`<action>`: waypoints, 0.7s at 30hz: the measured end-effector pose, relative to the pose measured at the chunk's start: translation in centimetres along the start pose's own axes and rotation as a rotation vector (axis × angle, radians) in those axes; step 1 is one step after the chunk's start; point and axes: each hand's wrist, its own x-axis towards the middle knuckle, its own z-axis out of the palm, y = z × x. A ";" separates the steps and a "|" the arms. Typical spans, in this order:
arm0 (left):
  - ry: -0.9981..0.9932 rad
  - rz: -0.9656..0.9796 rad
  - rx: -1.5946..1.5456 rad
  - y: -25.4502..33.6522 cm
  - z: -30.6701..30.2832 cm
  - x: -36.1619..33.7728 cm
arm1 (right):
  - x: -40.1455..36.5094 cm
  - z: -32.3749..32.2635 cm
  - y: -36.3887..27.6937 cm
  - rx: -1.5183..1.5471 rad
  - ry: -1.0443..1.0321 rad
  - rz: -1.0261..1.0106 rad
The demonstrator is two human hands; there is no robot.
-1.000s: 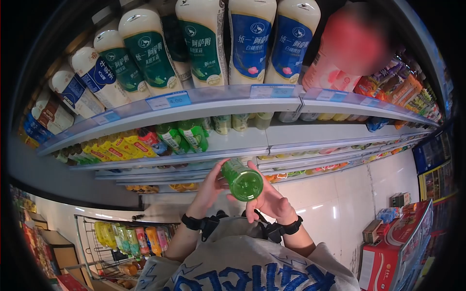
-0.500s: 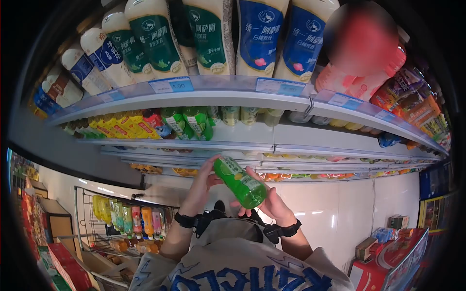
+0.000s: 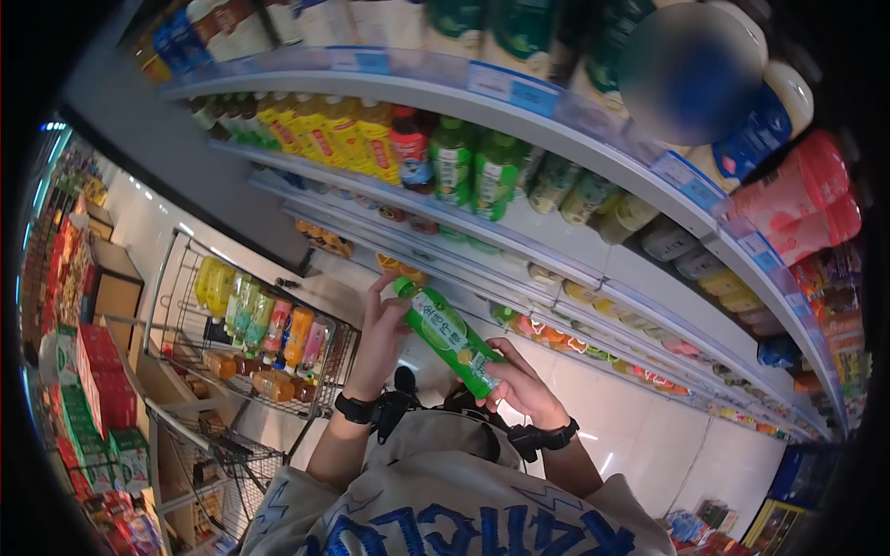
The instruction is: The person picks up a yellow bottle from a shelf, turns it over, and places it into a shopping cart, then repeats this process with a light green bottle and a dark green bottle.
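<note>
A green drink bottle (image 3: 449, 337) with a green cap and a label is tilted in front of my body, cap end toward the upper left. My right hand (image 3: 527, 387) is closed round its base, thumb lying on the label side. At the cap end, my left hand (image 3: 375, 332) curls its fingers behind the neck and holds it. Similar green bottles (image 3: 452, 167) stand on the shelf ahead, beside a red-labelled bottle (image 3: 411, 148) and several yellow drink packs (image 3: 338, 139).
A wire shopping cart (image 3: 165, 306) stands to my left with several coloured bottles (image 3: 297, 338) in its rack. Curved shelf edges (image 3: 593, 139) run across the front. Stacked red boxes (image 3: 100, 361) stand at the far left.
My view has turned left, so the cart shows more fully. The bottle has rotated in my hands, its label now facing up, and my right hand has closed round its base.
</note>
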 end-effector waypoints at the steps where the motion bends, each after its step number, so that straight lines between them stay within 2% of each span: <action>1: 0.029 -0.011 -0.047 0.3 -1.3 -0.4 | 0.6 0.9 0.3 0.020 -0.007 0.017; 5: 0.162 -0.029 -0.115 1.6 -7.2 -2.6 | 3.4 4.7 2.0 -0.114 -0.013 0.086; 11: 0.295 -0.075 -0.126 1.5 -23.2 -7.9 | 9.9 13.8 8.0 -0.431 0.060 0.091; 15: 0.316 -0.105 -0.176 1.0 -32.2 -12.1 | 14.1 18.4 12.7 -0.490 0.099 0.106; 18: 0.342 -0.110 -0.232 0.7 -36.5 -14.5 | 17.0 22.0 15.1 -0.596 0.057 0.122; 21: 0.449 -0.123 -0.294 0.0 -40.1 -16.2 | 19.9 24.0 17.1 -0.732 -0.009 0.121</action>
